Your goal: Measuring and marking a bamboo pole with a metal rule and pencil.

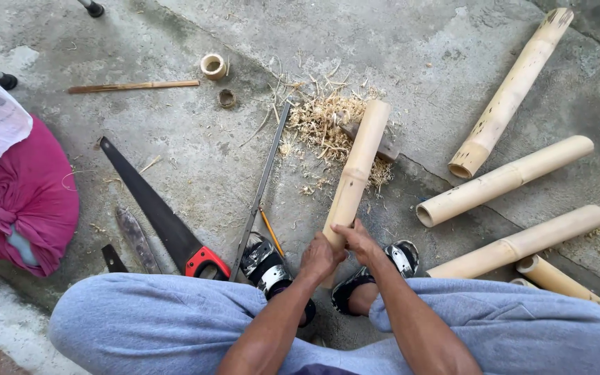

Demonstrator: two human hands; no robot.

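I sit on a concrete floor with my knees apart. Both hands grip the near end of a pale bamboo pole (357,163) that slants away from me towards a heap of shavings (324,125). My left hand (319,257) is wrapped around the pole's lower end. My right hand (357,239) clasps it just above, fingers over the top. The pole's far end rests near a dark-headed tool (383,147) lying in the shavings.
A handsaw (164,219) with a red handle, a long metal strip (262,184), a pencil (271,232) and a blade (137,239) lie at left. Several bamboo poles (505,180) lie at right. A pink cloth bundle (22,198) sits far left. Two small bamboo rings (213,66) lie beyond.
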